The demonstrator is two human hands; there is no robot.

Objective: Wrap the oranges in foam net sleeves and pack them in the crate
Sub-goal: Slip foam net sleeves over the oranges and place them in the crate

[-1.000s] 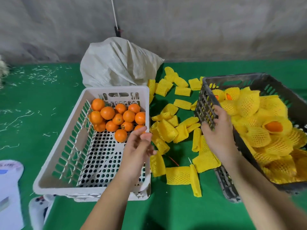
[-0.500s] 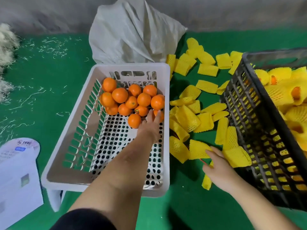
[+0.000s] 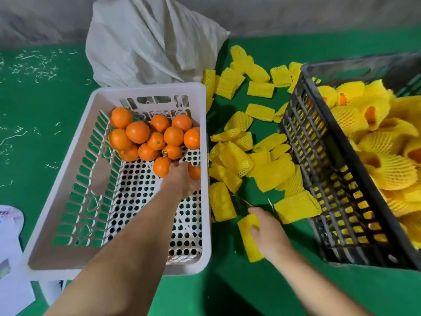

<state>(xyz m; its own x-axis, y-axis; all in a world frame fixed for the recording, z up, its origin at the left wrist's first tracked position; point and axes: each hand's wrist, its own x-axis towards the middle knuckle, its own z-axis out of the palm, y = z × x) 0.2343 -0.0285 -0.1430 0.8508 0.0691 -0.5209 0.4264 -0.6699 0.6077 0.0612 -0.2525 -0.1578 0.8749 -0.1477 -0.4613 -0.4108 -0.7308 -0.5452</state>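
Head view, looking down at a green mat (image 3: 250, 290) where I work with both bare hands. White basket (image 3: 206, 142) is my landmark, sitting on the mat in front of me with my left arm stretched across it.

Inside the basket, bare oranges (image 3: 137, 132) are heaped against its far wall. My left hand (image 3: 182, 181) reaches to the near edge of that heap, by the basket's right wall. Its fingers curl down around one orange (image 3: 194, 172), which shows just past my knuckles; another orange (image 3: 162, 166) sits just to the left of my hand.

To the right of the basket, loose yellow foam sleeves (image 3: 239, 159) are scattered over the mat, many overlapping. My right hand (image 3: 267, 233) is there, near the basket's near right corner, fingers curled on one flattened sleeve (image 3: 249, 238) that is still lying on the mat.

Further right of the basket, beyond the sleeves, stands a dark crate (image 3: 319, 156), tilted in view. It is piled with wrapped oranges (image 3: 387, 169), orange skin showing at the open ends of some sleeves.

Behind the basket a crumpled white sack (image 3: 145, 39) leans against a grey wall. White papers (image 3: 9, 247) lie on the mat at the basket's near left.
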